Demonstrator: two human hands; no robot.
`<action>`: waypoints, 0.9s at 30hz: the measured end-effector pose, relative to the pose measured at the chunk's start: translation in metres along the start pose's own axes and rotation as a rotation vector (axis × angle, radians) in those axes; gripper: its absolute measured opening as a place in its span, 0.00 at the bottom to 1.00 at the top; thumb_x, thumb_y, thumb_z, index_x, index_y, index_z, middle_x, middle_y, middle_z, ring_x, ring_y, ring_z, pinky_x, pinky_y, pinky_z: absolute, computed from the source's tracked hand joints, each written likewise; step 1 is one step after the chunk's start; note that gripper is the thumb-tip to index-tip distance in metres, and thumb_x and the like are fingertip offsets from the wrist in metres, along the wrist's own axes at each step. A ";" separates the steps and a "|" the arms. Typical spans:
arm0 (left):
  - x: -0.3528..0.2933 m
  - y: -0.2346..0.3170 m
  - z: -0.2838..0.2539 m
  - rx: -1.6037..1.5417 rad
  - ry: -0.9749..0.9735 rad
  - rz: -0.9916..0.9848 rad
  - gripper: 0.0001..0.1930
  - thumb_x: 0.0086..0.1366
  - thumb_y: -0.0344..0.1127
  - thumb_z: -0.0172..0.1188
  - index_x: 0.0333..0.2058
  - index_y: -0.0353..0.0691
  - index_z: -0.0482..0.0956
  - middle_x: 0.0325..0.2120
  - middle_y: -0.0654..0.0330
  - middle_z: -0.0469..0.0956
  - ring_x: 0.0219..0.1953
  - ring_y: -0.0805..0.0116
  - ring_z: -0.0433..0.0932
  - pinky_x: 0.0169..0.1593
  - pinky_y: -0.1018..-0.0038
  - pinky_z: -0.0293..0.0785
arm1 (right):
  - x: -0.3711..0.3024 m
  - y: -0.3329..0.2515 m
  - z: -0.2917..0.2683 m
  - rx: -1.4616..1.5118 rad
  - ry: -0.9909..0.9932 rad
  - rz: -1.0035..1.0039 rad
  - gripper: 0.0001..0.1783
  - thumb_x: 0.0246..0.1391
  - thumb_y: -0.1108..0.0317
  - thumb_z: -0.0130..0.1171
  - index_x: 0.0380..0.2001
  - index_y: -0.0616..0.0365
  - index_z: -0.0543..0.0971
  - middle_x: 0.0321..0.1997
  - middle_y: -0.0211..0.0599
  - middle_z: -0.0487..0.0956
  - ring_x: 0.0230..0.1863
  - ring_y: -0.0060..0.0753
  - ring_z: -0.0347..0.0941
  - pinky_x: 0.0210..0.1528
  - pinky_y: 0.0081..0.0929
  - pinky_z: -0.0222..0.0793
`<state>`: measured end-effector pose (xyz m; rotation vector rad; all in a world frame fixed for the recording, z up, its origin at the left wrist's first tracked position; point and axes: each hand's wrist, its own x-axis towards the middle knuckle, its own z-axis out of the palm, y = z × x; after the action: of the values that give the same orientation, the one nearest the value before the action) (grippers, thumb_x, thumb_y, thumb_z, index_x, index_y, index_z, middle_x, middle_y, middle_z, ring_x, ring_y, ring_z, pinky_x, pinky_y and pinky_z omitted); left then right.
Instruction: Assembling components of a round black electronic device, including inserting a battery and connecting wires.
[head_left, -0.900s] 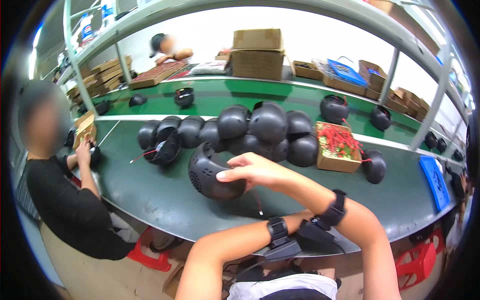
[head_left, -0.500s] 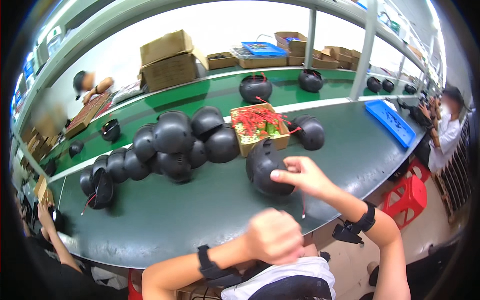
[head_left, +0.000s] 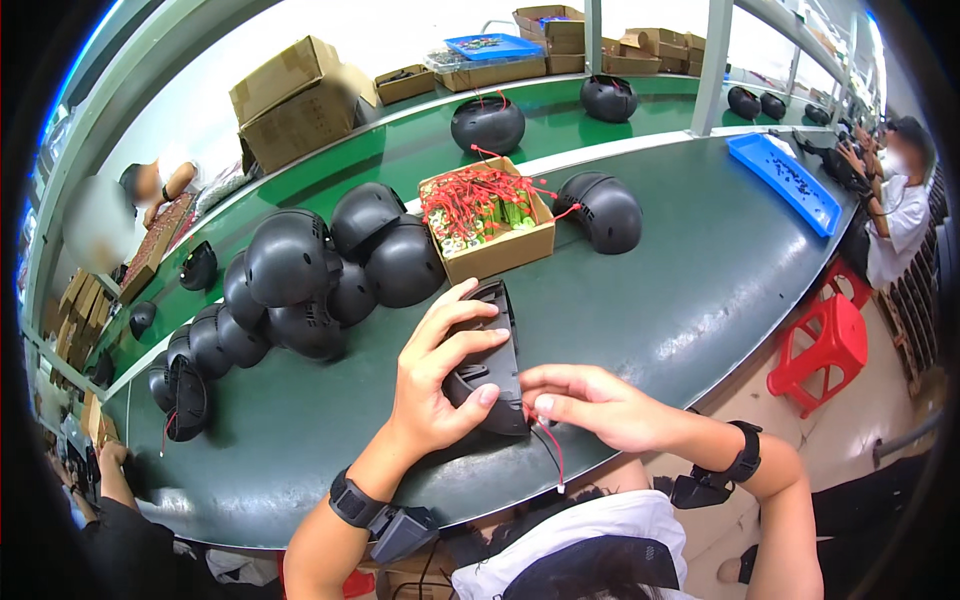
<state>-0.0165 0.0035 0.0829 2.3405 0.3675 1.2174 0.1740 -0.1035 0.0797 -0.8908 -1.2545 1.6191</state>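
Observation:
My left hand (head_left: 440, 375) is closed around a black dome-shaped plastic shell (head_left: 498, 345), its fingers over the rim and thumb lower down. The shell stands tilted on edge at the table's near side, its hollow face partly turned toward my left hand. My right hand (head_left: 605, 405) is at the shell's lower right edge, thumb and fingertips pinched at a red wire (head_left: 558, 455). The wire hangs from there and ends in a small white connector. Just beyond the shell is a cardboard box (head_left: 500, 258) holding green cells and tangled red wires.
Stacked black shells (head_left: 290, 260) lie on the dark green table to the left; another shell (head_left: 603, 212) sits right of the box. A blue tray (head_left: 785, 185) with small dark parts lies farther right. Behind runs a green conveyor (head_left: 400, 150). Red stools (head_left: 825, 345) and other people are at the sides.
My left hand has come up from near my lap and grasped the shell. The shell has been turned and drawn nearer; my right hand has moved from its side to its lower edge.

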 end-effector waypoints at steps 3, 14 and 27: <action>0.002 0.003 -0.002 0.008 -0.037 0.010 0.30 0.59 0.60 0.53 0.38 0.34 0.82 0.42 0.47 0.77 0.58 0.39 0.68 0.59 0.50 0.62 | 0.000 -0.006 0.004 0.014 -0.031 0.094 0.12 0.63 0.69 0.53 0.44 0.66 0.73 0.32 0.28 0.76 0.33 0.15 0.69 0.35 0.16 0.68; 0.002 0.000 -0.010 -0.029 -0.096 0.048 0.20 0.48 0.44 0.63 0.37 0.35 0.81 0.43 0.50 0.77 0.58 0.39 0.68 0.58 0.54 0.65 | -0.001 -0.029 0.003 -0.780 0.068 -0.273 0.10 0.59 0.65 0.55 0.32 0.61 0.78 0.25 0.36 0.77 0.24 0.32 0.73 0.27 0.32 0.66; -0.006 0.027 -0.009 -0.067 -0.093 -0.142 0.18 0.51 0.34 0.60 0.41 0.35 0.80 0.45 0.46 0.77 0.57 0.36 0.68 0.62 0.51 0.60 | 0.062 -0.101 0.036 -1.720 -0.217 -0.798 0.06 0.35 0.65 0.58 0.18 0.54 0.75 0.22 0.30 0.74 0.26 0.31 0.72 0.30 0.28 0.63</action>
<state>-0.0267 -0.0198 0.0971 2.2629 0.4463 1.0345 0.1399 -0.0473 0.1845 -0.8467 -2.6600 -0.3151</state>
